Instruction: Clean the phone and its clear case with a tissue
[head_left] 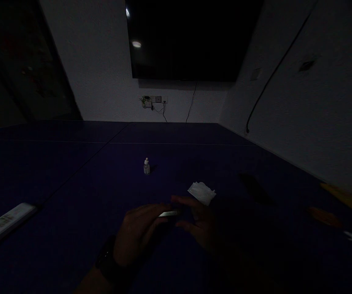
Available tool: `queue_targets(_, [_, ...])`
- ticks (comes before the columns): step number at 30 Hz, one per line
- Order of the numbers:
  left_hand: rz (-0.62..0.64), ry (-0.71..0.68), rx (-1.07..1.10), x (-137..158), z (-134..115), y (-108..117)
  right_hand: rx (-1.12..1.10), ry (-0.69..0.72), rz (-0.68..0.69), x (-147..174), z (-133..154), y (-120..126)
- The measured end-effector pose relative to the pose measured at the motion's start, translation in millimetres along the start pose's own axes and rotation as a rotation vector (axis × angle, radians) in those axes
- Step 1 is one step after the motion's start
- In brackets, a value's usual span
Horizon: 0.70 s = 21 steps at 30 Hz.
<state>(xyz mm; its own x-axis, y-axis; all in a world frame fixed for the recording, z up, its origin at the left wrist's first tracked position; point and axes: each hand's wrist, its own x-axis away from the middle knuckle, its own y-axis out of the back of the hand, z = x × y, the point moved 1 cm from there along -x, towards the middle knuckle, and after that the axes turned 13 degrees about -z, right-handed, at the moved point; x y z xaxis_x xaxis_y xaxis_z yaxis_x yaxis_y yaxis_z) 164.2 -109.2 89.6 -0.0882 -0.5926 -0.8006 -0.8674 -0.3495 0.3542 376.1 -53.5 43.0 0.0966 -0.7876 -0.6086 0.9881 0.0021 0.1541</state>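
The light is dim. My left hand (140, 224), with a dark watch (106, 257) on its wrist, is closed around a small pale slim object (169, 213). Only a bright strip of it shows past the fingers, so its kind cannot be made out. Facing its right end is my right hand (198, 224), thumb and fingers apart in a C shape, with a gap to the object. A crumpled white tissue (202, 192) lies on the dark blue table (102, 179) just beyond my right hand. Farther off stands a small dropper bottle (146, 167) with a white top.
At the left lies a long white box (5, 224). On the right are a dark flat item (255, 188), an orange-brown object (324, 216), a small white piece (351, 236) and a yellow strip (346, 198) by the wall. A screen (191, 41) hangs above wall sockets (154, 100).
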Motion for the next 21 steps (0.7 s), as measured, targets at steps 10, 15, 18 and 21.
queue_targets(10, [-0.162,0.295,0.188,25.1,36.3,12.8,-0.054,-0.180,-0.141,-16.8,-10.3,11.5])
queue_targets(15, [0.025,0.150,-0.152,16.4,31.0,12.7,0.067,0.321,-0.094,-19.8,6.9,16.8])
queue_targets(18, [0.121,-0.035,-0.180,7.2,16.8,-0.2,0.194,0.479,0.014,-18.0,12.8,10.9])
queue_targets(21, [0.132,-0.079,-0.128,-0.3,8.0,-13.0,0.235,0.487,0.074,-13.9,12.3,6.0])
